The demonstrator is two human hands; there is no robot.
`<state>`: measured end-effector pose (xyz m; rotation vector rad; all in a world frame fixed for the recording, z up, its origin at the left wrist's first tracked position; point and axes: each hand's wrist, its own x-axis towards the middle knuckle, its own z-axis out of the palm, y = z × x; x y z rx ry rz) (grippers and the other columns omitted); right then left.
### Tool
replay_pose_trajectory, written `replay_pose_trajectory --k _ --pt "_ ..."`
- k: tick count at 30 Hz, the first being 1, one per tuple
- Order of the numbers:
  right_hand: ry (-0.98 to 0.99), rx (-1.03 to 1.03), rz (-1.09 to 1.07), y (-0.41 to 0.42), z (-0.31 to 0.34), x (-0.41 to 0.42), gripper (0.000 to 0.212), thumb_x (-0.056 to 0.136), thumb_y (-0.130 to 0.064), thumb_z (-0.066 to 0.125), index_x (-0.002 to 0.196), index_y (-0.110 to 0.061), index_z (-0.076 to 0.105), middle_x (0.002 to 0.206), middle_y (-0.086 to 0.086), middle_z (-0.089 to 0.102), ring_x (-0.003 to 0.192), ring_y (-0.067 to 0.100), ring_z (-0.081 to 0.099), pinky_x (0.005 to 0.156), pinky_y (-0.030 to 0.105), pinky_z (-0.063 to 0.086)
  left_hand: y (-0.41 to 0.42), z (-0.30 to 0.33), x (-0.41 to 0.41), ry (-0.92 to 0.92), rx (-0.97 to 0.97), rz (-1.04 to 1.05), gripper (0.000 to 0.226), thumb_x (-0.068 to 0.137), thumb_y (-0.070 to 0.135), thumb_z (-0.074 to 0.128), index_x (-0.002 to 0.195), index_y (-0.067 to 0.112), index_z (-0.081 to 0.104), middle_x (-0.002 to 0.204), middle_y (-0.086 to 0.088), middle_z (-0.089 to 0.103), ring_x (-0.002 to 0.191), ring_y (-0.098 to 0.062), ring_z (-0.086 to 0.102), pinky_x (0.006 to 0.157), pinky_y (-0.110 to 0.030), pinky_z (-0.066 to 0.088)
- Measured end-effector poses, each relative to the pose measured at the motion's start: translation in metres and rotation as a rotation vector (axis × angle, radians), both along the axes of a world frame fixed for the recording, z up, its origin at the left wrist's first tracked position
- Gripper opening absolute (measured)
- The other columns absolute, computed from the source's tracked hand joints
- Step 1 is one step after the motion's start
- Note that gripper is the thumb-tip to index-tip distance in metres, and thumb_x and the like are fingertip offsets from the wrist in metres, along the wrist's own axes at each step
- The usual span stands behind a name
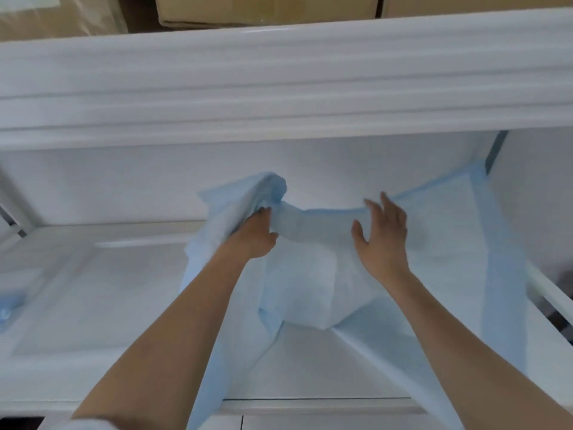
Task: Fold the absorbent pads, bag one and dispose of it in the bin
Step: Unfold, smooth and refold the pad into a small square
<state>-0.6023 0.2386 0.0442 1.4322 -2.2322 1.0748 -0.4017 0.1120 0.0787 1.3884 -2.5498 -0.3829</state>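
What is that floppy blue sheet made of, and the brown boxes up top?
The crumpled pale blue absorbent pad looks like soft, matte, papery fabric with a darker blue, perhaps plastic, border; it bunches easily. The brown boxes look like dull cardboard.

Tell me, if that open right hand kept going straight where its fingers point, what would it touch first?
Probably the curved far edge of the blue absorbent pad just beyond the right hand, then the white back panel behind; depth is unclear.
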Motion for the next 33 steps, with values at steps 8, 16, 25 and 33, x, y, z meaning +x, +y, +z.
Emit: replay_pose_trajectory --k 8,16,25,33 --pt "-0.055 0.803 0.333 0.006 -0.055 0.033 0.11 0.061 -0.073 0.065 0.147 -0.045 0.002 0.158 -0.003 0.004 0.144 0.026 0.006 0.115 0.054 0.005 -0.002 -0.014 0.018 0.086 -0.062 0.102 0.048 0.093 0.021 0.054 0.14 0.017 0.04 0.154 -0.007 0.02 0.139 -0.024 0.03 0.111 -0.033 0.026" --pt "0.118 0.249 -0.054 -0.004 -0.067 0.026 0.026 0.07 -0.012 0.076 0.091 -0.011 0.061 0.094 0.013 0.054 0.084 0.034 0.055 0.067 0.038 0.045 0.006 -0.032 0.061 -0.181 0.064 0.626 0.117 0.075 0.058 0.068 0.15 0.012 -0.01 0.155 -0.022 -0.004 0.142 -0.045 0.004 0.11 -0.063 0.011" --pt "-0.043 0.932 0.223 0.008 -0.095 0.048 0.105 0.073 -0.049 0.073 0.147 -0.044 -0.001 0.159 -0.005 -0.01 0.147 0.027 -0.006 0.112 0.062 0.007 0.002 -0.044 0.096 0.459 0.952 0.672 0.065 0.066 0.027 0.086 0.115 -0.004 0.058 0.103 -0.018 0.07 0.088 -0.03 0.071 0.077 -0.041 0.059" --pt "-0.178 0.537 0.024 0.018 -0.092 0.037 0.045 0.083 0.008 0.044 0.124 -0.012 0.041 0.114 0.012 0.044 0.098 0.033 0.057 0.071 0.037 0.043 0.006 -0.023 0.096 0.907 1.172 0.461 0.004 0.088 0.001 0.059 0.088 0.004 0.062 0.064 -0.009 0.07 0.05 -0.015 0.067 0.051 -0.025 0.057"
